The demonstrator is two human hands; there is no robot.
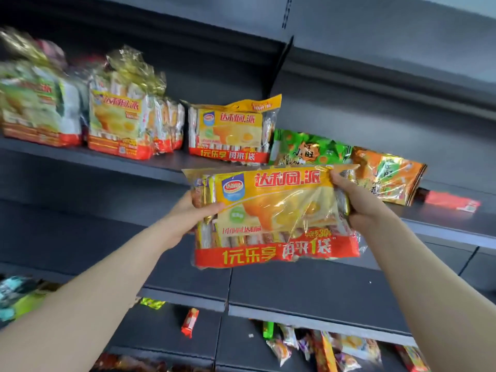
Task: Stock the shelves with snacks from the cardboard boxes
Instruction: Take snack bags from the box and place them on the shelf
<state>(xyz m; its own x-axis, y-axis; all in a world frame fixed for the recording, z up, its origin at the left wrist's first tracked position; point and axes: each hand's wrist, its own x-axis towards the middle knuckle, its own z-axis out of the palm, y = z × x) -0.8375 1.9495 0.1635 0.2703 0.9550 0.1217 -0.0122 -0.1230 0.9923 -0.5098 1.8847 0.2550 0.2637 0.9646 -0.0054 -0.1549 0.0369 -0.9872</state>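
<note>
Both arms stretched up and forward, the left from the seven o'clock corner and the right from five o'clock, meeting on one snack bag (276,210) held upright near the middle of the view. The left hand (188,213) gripped the bag's nine o'clock edge, thumb across the front and fingers hidden behind. The right hand (359,200) pinched the two o'clock corner, fingers curled tight into the crinkled plastic. The bag was yellow with a red band along the bottom, and through its clear sides showed rows of small, individually wrapped pieces.

The bag hung in the air in front of the dark shelf (94,157) – not yet resting on it. At its twelve o'clock a matching bag (230,130) stood on that shelf, and more of the same sort stood blurred towards ten o'clock (118,122). At one o'clock lay a green bag (308,149), with an orange bag (389,181) at two o'clock beside it and a red tag (453,201) further along.

At six o'clock a lower shelf (308,291) was in view; under it stood a small red packet (190,322) – and a heap of small wrapped snacks (322,345).
</note>
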